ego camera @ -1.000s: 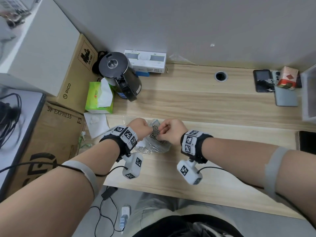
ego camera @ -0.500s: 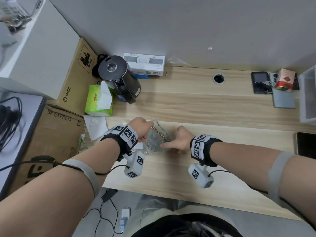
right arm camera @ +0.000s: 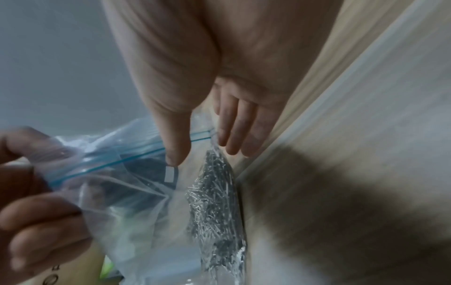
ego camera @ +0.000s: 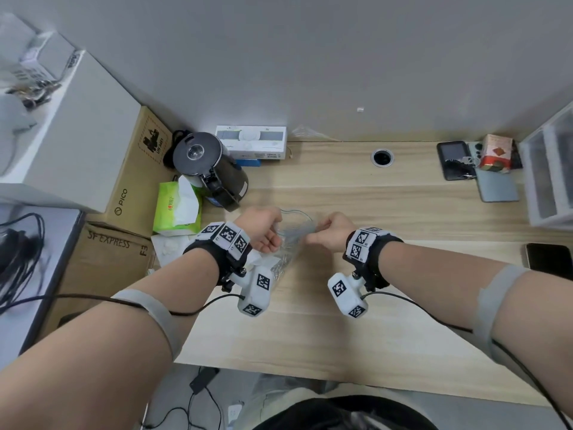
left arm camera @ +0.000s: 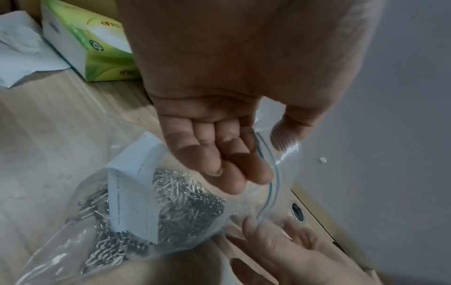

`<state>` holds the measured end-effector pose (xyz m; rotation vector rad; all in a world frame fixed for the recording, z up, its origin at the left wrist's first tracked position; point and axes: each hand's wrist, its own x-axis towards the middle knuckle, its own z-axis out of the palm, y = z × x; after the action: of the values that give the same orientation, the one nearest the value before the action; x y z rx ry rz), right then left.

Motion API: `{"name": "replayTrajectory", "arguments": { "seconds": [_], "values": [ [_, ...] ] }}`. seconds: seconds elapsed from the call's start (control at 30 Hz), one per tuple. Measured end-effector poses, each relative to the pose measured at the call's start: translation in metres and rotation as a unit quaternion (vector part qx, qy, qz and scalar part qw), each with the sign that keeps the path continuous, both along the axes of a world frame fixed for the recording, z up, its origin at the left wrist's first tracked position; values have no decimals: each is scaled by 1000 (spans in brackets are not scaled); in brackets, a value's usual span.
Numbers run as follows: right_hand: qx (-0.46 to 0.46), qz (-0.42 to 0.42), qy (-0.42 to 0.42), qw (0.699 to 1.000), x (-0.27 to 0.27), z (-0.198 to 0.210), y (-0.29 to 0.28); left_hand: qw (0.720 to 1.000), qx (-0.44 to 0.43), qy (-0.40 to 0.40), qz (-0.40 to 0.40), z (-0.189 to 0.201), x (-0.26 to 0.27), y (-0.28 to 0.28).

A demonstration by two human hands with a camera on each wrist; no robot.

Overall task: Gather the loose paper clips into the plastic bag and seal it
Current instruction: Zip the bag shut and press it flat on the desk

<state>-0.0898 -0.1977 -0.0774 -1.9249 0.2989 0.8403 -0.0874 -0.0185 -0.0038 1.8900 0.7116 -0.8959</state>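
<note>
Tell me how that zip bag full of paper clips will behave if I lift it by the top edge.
The plastic bag looks thin and creased, so it will probably flop and sag. The paper clips sit in a dense heap low down, so it likely feels bottom-heavy. Its blue zip strip looks partly open between left hand and right hand; tilting may spill clips.

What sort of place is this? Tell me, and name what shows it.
Most likely an office or work desk, not a kitchen. The wooden desk has a cable hole by the wall, phones lie at its far right, and shipping boxes are stacked beside an electric kettle.
</note>
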Motion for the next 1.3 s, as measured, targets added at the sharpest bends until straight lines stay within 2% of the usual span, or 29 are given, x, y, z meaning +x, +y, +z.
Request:
{"name": "replayTrajectory", "arguments": {
  "seconds": [0.13, 0.3, 0.43, 0.53, 0.6, 0.67, 0.73, 0.87, 1.03, 1.17, 1.3],
  "values": [
    [67, -43, -17, 997, -1, -3, -7, 1000, -16, -4, 1, 4, 0, -2],
    [58, -28, -125, 990, 2, -2, -9, 999, -18, -11, 31, 10, 2, 3],
    [75, -7, -149, 986, 14, 17, -10, 995, 32, -3, 96, 14, 9, 7],
    [92, 59, -143, 984, 26, 37, -18, 982, 65, -82, 156, 15, 18, 14],
    [96, 108, -132, 981, 34, 47, -26, 982, 53, -141, 117, 16, 19, 15],
    [87, 126, -123, 981, 40, 52, -35, 986, 24, -158, 42, 13, 16, 13],
    [72, 111, -130, 983, 46, 54, -45, 986, 17, -167, -27, 9, 12, 12],
    [57, 61, -130, 988, 54, 54, -67, 972, 45, -206, -108, -2, 4, 9],
    [56, 80, -111, 989, 58, 56, -84, 948, 85, -240, -189, -8, -1, 5],
    [23, 125, -130, 983, 65, 67, -95, 926, 126, -256, -246, 7, 10, 4],
    [9, 163, -129, 978, 76, 84, -104, 898, 129, -275, -319, 39, 27, 4]
  ]
}}
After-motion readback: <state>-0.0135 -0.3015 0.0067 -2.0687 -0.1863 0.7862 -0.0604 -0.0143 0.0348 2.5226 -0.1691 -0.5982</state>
